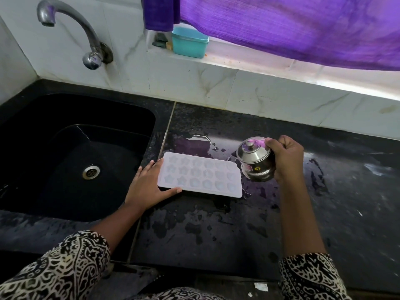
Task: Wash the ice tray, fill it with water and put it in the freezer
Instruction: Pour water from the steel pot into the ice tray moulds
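Note:
A pale white ice tray [201,174] with star- and round-shaped cells lies flat on the wet black counter, just right of the sink. My left hand [149,184] rests at its left end, fingers straight, thumb along the near edge. My right hand [285,158] grips a small lidded steel pot [255,163], tilted toward the tray's right end and lifted off the counter. No water stream is visible from the pot.
A black sink [71,152] with a drain lies at the left, under a steel tap [71,29] that is not running. Water puddles [201,141] lie behind the tray. A teal box [189,43] sits on the sill under a purple curtain [292,24].

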A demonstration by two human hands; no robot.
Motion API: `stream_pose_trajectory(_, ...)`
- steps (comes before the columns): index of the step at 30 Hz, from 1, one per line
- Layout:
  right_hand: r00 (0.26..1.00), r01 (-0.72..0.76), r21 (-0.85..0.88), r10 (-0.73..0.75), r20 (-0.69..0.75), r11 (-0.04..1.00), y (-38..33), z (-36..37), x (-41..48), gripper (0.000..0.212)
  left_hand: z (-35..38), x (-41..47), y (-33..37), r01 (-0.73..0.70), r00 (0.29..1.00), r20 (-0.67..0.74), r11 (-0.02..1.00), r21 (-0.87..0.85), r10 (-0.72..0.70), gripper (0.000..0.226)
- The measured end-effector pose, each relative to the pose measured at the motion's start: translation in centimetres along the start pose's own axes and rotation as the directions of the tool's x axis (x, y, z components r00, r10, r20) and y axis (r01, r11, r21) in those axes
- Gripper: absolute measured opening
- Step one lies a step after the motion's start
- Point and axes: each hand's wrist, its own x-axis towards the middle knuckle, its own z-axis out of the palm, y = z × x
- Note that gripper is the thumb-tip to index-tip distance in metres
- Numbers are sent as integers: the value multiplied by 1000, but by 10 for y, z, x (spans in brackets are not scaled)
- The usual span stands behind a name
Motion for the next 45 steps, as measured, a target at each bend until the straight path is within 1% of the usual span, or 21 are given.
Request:
stream_pose_trajectory(3,995,-73,110,79,-55,991,4,-4,2,38,0,0,1,-2,1000,-2,1000,2,2,125)
stream_pose_trajectory(5,993,-90,132,100,-69,987,7,-8,3,37,0,0,1,-1,1000,2,1000,7,1,128)
stream_pose_trajectory(9,993,-85,65,89,-74,994,10,-15,2,36,0,0,0,-1,1000,0,1000,11,1,129)
stream_pose_trajectory(15,997,3,-114,-11,-75,994,11,-20,-4,37,1,0,0,1,1000,-8,1000,8,0,123)
stream_pose_trajectory(20,998,24,-182,-35,-58,983,11,-22,-4,37,1,0,-1,-2,1000,-6,1000,13,2,121)
stream_pose_trajectory(24,997,74,-238,-81,-19,969,9,-23,-3,35,1,0,-1,2,1000,-3,1000,6,-2,123)
stream_pose_trajectory(27,995,97,-255,-102,-5,962,6,-23,-4,33,1,0,-2,2,1000,-4,1000,10,-2,123)
stream_pose_trajectory(32,993,115,-260,-118,3,959,3,-21,-4,38,0,0,0,-2,1000,0,1000,8,2,123)
stream_pose_trajectory(40,993,118,-252,-122,3,960,0,-23,-2,37,-1,-1,0,2,1000,4,1000,3,-2,127)
stream_pose_trajectory(45,994,102,-249,-107,-4,963,-1,-24,-2,36,-2,-2,1,1,1000,-1,1000,8,-1,124)
